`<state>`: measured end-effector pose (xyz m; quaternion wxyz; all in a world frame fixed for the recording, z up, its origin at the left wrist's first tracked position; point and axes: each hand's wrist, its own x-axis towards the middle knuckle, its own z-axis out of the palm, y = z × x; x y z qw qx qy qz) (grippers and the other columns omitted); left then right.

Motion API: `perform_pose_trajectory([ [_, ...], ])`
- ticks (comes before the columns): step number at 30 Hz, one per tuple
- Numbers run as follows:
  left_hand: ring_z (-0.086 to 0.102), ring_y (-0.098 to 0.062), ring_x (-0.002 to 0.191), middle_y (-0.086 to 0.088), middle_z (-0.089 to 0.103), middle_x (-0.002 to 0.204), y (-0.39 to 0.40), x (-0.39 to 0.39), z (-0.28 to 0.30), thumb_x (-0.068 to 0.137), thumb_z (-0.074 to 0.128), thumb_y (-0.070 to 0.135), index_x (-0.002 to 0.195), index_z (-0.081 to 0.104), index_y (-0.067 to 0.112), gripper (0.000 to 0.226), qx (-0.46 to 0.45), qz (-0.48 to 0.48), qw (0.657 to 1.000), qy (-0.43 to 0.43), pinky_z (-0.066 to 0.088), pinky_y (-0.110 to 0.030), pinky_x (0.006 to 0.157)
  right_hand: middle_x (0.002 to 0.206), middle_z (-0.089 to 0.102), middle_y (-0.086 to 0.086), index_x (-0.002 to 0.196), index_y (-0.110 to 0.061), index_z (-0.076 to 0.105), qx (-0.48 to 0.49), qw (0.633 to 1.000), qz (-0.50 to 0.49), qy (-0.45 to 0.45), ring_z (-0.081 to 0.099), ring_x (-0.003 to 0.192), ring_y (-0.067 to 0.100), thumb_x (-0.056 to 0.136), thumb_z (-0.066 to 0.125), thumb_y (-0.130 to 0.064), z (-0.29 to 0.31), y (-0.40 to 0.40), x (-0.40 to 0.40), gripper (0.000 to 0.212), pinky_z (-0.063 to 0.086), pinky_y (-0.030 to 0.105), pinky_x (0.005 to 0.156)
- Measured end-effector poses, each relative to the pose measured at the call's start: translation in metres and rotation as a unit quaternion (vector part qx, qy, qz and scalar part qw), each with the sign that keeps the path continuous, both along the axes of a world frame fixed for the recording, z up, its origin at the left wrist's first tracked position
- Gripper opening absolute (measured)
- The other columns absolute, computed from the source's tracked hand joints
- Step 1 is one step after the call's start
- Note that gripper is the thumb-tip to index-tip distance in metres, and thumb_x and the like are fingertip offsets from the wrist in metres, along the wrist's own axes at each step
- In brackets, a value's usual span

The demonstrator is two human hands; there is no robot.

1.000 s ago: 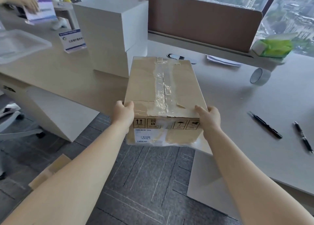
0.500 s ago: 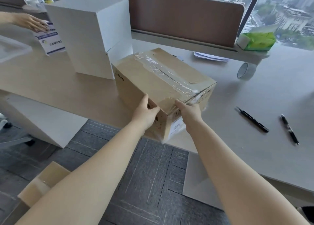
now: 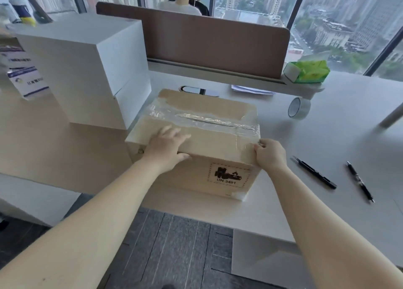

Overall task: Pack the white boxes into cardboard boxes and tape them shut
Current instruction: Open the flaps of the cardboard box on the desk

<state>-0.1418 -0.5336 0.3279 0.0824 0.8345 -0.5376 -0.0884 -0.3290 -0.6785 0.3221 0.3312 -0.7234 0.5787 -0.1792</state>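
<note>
**Taped carton turned broadside on the desk edge**

The cardboard box (image 3: 196,144) now sits flat on the grey desk (image 3: 327,140) with its long printed side toward the person; a second ago it lay end-on, and half a second ago it was swung at an angle with one corner lifted over the floor. The clear tape seam (image 3: 209,120) now runs left to right across the top. The left hand (image 3: 166,147) rests on the top panel, fingers spread and mostly straight, thumb hooked over the near edge. The right hand (image 3: 269,154) curls around the right top corner, fingertips pinching at the tape end there. The stacked white boxes (image 3: 87,70) stand just to the left, unpacked, and the tape roll (image 3: 298,108) lies behind to the right. This reads as smoothing or finishing the seal, so this carton looks nearly done.
</note>
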Motion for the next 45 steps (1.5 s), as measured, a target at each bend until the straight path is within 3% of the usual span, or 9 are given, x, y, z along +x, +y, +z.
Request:
perform_pose_trajectory([
  [3, 0.012, -0.018, 0.145, 0.005, 0.021, 0.156, -0.020, 0.010, 0.002, 0.088, 0.048, 0.050, 0.145, 0.029, 0.032, 0.063, 0.024, -0.060, 0.998, -0.005, 0.019, -0.036, 0.114, 0.100, 0.062, 0.015, 0.101, 0.001, 0.064, -0.013, 0.999, -0.038, 0.020, 0.051, 0.093, 0.030, 0.092, 0.044, -0.007, 0.007, -0.014, 0.008, 0.023, 0.031, 0.025, 0.070],
  [7, 0.016, -0.017, 0.143, 0.006, 0.023, 0.155, -0.042, 0.022, -0.001, 0.087, 0.046, 0.055, 0.144, 0.030, 0.033, 0.064, 0.010, -0.091, 0.996, -0.018, 0.020, -0.034, 0.112, 0.088, 0.055, 0.016, 0.072, 0.000, 0.052, 0.013, 0.996, -0.070, 0.053, 0.046, 0.084, 0.028, 0.083, 0.041, 0.003, 0.015, -0.033, 0.030, 0.016, 0.034, 0.028, 0.064],
  [15, 0.008, -0.016, 0.145, 0.005, 0.017, 0.156, -0.077, 0.051, -0.003, 0.088, 0.050, 0.050, 0.145, 0.028, 0.031, 0.064, -0.017, -0.114, 0.993, -0.012, 0.008, -0.032, 0.115, 0.135, 0.044, 0.017, 0.128, 0.000, 0.044, 0.051, 0.981, -0.187, -0.001, 0.038, 0.128, 0.034, 0.083, 0.052, -0.008, 0.014, -0.060, 0.064, 0.047, 0.036, 0.043, 0.106],
  [26, -0.011, -0.027, 0.146, -0.008, -0.006, 0.159, -0.095, 0.059, 0.032, 0.087, 0.053, 0.048, 0.150, 0.005, 0.019, 0.084, -0.088, -0.083, 0.992, -0.042, -0.009, -0.044, 0.117, 0.129, 0.045, 0.015, 0.131, -0.005, 0.035, -0.009, 0.977, -0.147, -0.156, 0.042, 0.120, 0.030, 0.082, 0.040, 0.008, 0.030, -0.057, 0.059, 0.051, 0.040, 0.043, 0.102],
  [31, 0.001, -0.029, 0.146, -0.011, 0.015, 0.155, -0.088, 0.052, 0.053, 0.092, 0.052, 0.033, 0.150, 0.008, 0.011, 0.075, -0.120, -0.050, 0.989, -0.063, -0.010, -0.044, 0.117, 0.091, 0.050, 0.000, 0.117, -0.006, 0.044, -0.033, 0.963, -0.122, -0.238, 0.050, 0.090, 0.019, 0.085, 0.051, 0.003, 0.047, -0.039, 0.043, 0.034, 0.044, 0.027, 0.068],
  [35, 0.022, -0.029, 0.137, -0.011, 0.035, 0.142, -0.069, 0.036, 0.063, 0.093, 0.051, 0.032, 0.146, 0.027, 0.011, 0.062, -0.181, -0.019, 0.982, -0.056, 0.002, -0.040, 0.117, 0.094, 0.049, -0.001, 0.122, -0.012, 0.046, -0.065, 0.953, -0.089, -0.282, 0.050, 0.081, 0.010, 0.090, 0.057, -0.019, 0.061, -0.023, 0.032, 0.035, 0.045, 0.027, 0.076],
  [38, 0.034, -0.028, 0.128, -0.010, 0.047, 0.134, -0.051, 0.025, 0.068, 0.094, 0.047, 0.035, 0.134, 0.046, 0.012, 0.046, -0.211, 0.016, 0.975, -0.068, 0.018, -0.037, 0.106, 0.076, 0.049, -0.003, 0.086, -0.015, 0.055, -0.092, 0.949, -0.084, -0.291, 0.047, 0.073, 0.011, 0.093, 0.051, -0.029, 0.067, -0.010, 0.023, 0.016, 0.041, 0.023, 0.067],
  [41, 0.050, -0.031, 0.109, -0.014, 0.063, 0.107, -0.034, 0.016, 0.070, 0.096, 0.043, 0.032, 0.100, 0.065, 0.006, 0.034, -0.267, 0.037, 0.959, -0.086, 0.027, -0.035, 0.088, 0.060, 0.051, -0.003, 0.057, -0.019, 0.054, -0.091, 0.953, -0.068, -0.282, 0.044, 0.059, 0.008, 0.095, 0.046, -0.028, 0.069, 0.002, 0.014, 0.039, 0.035, 0.025, 0.061],
  [45, 0.057, -0.029, 0.099, -0.008, 0.067, 0.095, -0.015, 0.008, 0.069, 0.096, 0.041, 0.030, 0.091, 0.063, 0.010, 0.030, -0.169, 0.064, 0.980, -0.084, 0.029, -0.034, 0.087, 0.054, 0.059, -0.003, 0.053, -0.014, 0.060, -0.008, 0.978, 0.000, -0.207, 0.054, 0.061, 0.015, 0.090, 0.053, -0.021, 0.065, 0.015, 0.004, 0.039, 0.044, 0.028, 0.071],
])
